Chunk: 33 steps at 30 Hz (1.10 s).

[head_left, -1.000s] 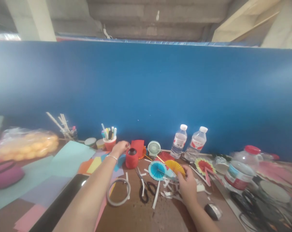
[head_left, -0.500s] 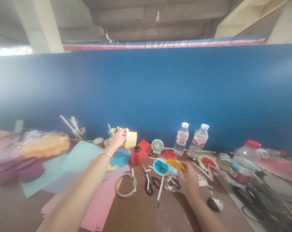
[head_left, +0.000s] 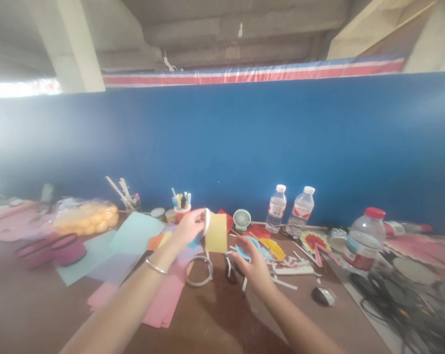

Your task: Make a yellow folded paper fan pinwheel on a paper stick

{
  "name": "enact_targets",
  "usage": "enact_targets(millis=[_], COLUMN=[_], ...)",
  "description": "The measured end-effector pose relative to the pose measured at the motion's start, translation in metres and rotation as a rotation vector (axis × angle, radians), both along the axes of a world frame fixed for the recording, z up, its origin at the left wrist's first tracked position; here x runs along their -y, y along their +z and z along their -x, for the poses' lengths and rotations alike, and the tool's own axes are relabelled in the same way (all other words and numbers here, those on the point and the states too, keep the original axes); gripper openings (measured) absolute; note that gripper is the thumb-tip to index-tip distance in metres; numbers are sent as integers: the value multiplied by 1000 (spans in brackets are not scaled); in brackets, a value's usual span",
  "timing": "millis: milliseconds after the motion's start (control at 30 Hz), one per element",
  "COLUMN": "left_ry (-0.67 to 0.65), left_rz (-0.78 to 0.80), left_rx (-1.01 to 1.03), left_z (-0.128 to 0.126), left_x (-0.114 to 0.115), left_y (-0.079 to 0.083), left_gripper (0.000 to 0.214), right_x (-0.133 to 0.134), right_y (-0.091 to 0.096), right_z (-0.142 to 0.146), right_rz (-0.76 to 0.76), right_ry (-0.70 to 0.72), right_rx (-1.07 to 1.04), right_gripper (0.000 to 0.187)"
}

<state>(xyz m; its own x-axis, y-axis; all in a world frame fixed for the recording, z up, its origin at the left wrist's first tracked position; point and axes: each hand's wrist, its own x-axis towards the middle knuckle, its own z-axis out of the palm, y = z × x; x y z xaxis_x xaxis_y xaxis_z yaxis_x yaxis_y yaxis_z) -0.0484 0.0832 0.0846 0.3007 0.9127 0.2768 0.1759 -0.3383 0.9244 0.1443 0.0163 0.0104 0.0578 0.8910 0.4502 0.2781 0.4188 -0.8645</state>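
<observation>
My left hand (head_left: 191,228) pinches a white ring that looks like a roll of tape (head_left: 207,221), with a yellow square of paper (head_left: 216,233) beside it. Whether the fingers also grip the paper is hard to make out. Just right of the paper, my right hand (head_left: 252,263) is open, thumb and fingers apart, with nothing in it. Beyond its fingers lie a blue folded-paper fan (head_left: 252,244) and a yellow one (head_left: 274,249). Partly hidden scissors (head_left: 230,272) lie between the hands, near a large grey tape roll (head_left: 199,272).
Coloured sheets (head_left: 134,236) and a pen cup (head_left: 181,209) are on the left. A small fan (head_left: 241,220) and two water bottles (head_left: 276,209) stand at the back. Paper scraps, a computer mouse (head_left: 323,296), a big bottle (head_left: 364,241) and black cables (head_left: 395,300) are on the right.
My left hand has come right and nearer with the yellow paper and white ring. My right hand has left the yellow paper fan and moved left towards the paper.
</observation>
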Motion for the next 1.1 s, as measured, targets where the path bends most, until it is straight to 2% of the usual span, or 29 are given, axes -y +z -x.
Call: enact_targets(millis=[67,133,233,300,333,400,467,567,633,733,800,900,1000,1033,1100], left_ry=[-39,-49,-33,-49,-45,-13,53,270,324,340,342,254,-65,-105,-116], left_rz=[86,183,403,529,534,419,223,-77,-183,-195,-200,-201,-3,69,155], left_rx=[114,232,427,438,429,359,157,-349,-694,-763,-749,-672,-321,-247,-172], left_z=[-16,-29,-36,-34,-31,-24,-12,10,24,31,22,-14,-54,-64,-74], left_x=[15,27,34,35,33,29,21,5,-5,-9,-1,25,52,57,61], left_y=[-15,-34,-60,-71,-73,-70,-60,-43,-34,-30,-30,-37,-54,-61,-74], left_gripper=[33,32,30,34,35,34,34,26,18,8,8,20,30,33,25], right_x=[0,-3,-6,-6,-5,-2,1,5,9,15,19,26,33,36,39], right_y=[6,5,-2,-6,-7,-8,-8,-9,-12,-19,-24,-28,-31,-32,-38], right_z=[16,20,10,-3,-11,-28,-46,-71,-80,-80,-73,-57,-43,-39,-34], right_rz=[72,161,222,207,191,161,148,211,278,374,456,558,574,566,546], right_ry=[82,40,-59,-140,-180,-237,-244,-139,-23,71,107,173,272,295,286], right_rx=[-122,-110,-70,-4,37,99,97,-81,-266,-536,-687,-816,-856,-852,-842], right_gripper=[29,24,24,24,23,21,20,25,31,31,28,25,26,28,28])
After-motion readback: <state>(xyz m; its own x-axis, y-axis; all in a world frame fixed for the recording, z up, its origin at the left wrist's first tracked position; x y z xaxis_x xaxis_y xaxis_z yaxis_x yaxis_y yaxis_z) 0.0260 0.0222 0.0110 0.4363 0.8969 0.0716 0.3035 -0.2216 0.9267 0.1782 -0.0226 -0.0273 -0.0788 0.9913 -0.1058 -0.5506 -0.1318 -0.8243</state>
